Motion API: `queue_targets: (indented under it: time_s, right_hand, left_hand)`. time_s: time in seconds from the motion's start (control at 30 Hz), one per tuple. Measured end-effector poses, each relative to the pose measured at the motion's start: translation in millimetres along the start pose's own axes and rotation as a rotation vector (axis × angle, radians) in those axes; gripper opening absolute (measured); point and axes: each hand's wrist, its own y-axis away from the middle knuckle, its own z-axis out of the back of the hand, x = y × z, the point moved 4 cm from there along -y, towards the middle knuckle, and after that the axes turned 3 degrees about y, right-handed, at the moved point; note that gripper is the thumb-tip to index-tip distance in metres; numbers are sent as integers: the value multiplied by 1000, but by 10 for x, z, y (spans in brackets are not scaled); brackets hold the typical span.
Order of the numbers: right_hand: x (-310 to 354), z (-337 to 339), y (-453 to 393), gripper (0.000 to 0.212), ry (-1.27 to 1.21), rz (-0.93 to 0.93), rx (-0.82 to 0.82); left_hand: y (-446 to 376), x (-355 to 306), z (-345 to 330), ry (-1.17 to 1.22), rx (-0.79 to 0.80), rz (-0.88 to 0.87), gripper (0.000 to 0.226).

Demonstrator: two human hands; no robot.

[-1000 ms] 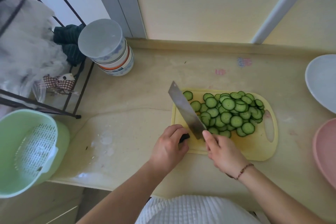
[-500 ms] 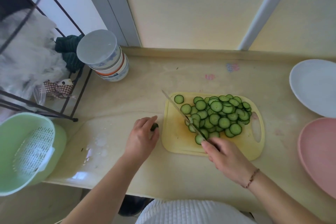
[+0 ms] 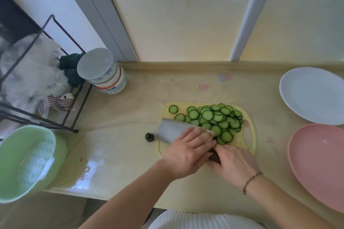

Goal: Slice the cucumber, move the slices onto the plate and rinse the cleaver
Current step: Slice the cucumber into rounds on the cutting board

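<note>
Pink bowl (image 3: 316, 163) and white plate (image 3: 312, 95) flank the board; right hand (image 3: 234, 165) grips cleaver (image 3: 173, 130), left hand (image 3: 188, 152) flat.

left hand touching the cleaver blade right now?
Touching. The head view shows the left hand lying with straight fingers flat on the cleaver blade's broad side, no gap visible. The right hand grips the handle.

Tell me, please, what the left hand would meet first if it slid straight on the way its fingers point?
Probably the pile of cucumber slices: the left hand lies flat on the cleaver, fingers aimed at them.
</note>
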Motion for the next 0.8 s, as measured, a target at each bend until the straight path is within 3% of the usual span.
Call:
queue_targets:
  time_s: [0.13,0.4,0.67,0.8]
  right_hand:
    - [-55,-2,-19,37,12,9,25]
    - [-87,-23,34,40,-36,2,4]
    - [-171,58,108,44,-2,23,11]
    - [-218,94,159,43,7,-3,15]
  left_hand:
    - [-89,85,-288,19,107,21,49]
    - [-133,160,-329,84,61,-97,56]
    - [-163,228,-256,138,37,-184,43]
    - [-155,310,-257,145,18,-138,41]
